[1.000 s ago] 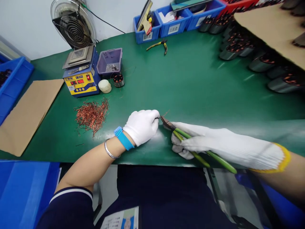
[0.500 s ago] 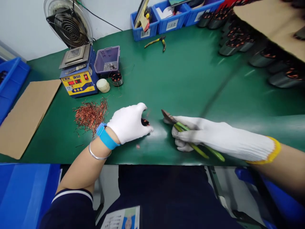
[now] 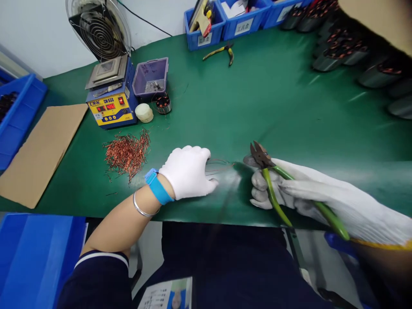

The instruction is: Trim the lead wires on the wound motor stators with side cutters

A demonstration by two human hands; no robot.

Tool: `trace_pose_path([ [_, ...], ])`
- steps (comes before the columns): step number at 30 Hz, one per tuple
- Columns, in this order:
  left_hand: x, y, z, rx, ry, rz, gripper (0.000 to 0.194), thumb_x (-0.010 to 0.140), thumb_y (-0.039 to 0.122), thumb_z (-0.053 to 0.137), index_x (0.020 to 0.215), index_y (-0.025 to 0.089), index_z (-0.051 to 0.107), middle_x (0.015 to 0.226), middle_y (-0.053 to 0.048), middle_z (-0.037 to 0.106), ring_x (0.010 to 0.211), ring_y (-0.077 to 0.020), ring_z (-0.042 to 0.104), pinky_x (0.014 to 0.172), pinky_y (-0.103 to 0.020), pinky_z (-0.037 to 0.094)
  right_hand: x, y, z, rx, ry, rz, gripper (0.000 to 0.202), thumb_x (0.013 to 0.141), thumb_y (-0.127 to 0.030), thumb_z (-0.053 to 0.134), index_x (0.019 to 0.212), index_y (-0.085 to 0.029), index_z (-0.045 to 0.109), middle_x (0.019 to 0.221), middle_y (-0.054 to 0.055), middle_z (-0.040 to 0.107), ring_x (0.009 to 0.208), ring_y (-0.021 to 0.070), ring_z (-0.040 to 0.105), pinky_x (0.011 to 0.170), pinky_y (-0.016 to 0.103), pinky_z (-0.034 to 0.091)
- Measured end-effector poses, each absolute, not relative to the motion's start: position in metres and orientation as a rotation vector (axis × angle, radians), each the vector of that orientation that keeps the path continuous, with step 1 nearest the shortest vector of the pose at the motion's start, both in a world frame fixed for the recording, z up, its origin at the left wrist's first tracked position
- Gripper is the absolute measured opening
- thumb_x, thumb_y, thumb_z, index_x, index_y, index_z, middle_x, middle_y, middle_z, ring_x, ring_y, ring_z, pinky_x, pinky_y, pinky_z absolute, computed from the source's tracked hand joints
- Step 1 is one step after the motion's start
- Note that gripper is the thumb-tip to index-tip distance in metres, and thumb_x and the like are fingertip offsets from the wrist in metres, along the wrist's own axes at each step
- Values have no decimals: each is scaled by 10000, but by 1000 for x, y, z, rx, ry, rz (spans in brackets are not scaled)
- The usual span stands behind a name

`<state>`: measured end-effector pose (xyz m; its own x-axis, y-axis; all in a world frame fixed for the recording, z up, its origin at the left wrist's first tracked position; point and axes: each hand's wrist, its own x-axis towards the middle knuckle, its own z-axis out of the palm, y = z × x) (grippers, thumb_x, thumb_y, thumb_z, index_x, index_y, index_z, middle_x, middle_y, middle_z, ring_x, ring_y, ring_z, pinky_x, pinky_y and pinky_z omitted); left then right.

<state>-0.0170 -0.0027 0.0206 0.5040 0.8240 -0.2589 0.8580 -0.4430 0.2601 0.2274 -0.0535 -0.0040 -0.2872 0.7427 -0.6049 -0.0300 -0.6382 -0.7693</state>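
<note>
My left hand (image 3: pixel 187 174), in a white glove, is closed palm-down over a small wound stator that its fingers now hide. Thin wires (image 3: pixel 221 162) stick out to the right from between thumb and fingers. My right hand (image 3: pixel 299 189), also gloved, holds green-handled diagonal cutters (image 3: pixel 272 195). Their handles are spread and the jaws gape, pointing up and left, a little to the right of the wire ends. Left of my left hand lies a heap of copper wire clippings (image 3: pixel 126 155).
Behind the heap stand a yellow-and-blue soldering unit (image 3: pixel 112 110), a round white pot (image 3: pixel 144 113), another wound stator (image 3: pixel 164 105), a purple bin (image 3: pixel 150 71) and a fan (image 3: pixel 100 36). Pliers (image 3: pixel 219 52) lie near blue bins (image 3: pixel 204 40). Many stators (image 3: pixel 337 56) stand far right; cardboard (image 3: pixel 41 150) lies left.
My left hand has turned further over the stator, hiding it, and wires now show. My right hand has moved right with the cutters, whose handles and jaws have spread. The view has shifted slightly.
</note>
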Motion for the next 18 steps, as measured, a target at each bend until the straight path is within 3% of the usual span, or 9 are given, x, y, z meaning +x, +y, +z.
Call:
trace_pose_path([
  [5,-10,-2,10,2351,1538,-118,166,880,302,595,985,189,655,962,-88,727,976,-295,681,827,-406,550,235,-67,-5,-1536,-789,2026,923,586,-552,864,1409,-281,543,975,79,685,864,292,697,786,406,613],
  [10,-12,3,3,2244,1531,42,291,814,476,699,876,203,620,930,-64,718,898,-268,674,794,-386,544,236,-76,-5,-1391,-1089,2072,835,679,-624,793,1407,-271,588,995,93,689,811,282,681,701,386,578],
  [18,-14,3,0,2214,1531,142,143,800,315,654,872,197,615,887,-57,719,836,-243,669,795,-376,540,205,-52,9,-1416,-1141,2209,728,675,-573,819,1280,-196,666,844,47,622,726,200,608,661,330,550],
])
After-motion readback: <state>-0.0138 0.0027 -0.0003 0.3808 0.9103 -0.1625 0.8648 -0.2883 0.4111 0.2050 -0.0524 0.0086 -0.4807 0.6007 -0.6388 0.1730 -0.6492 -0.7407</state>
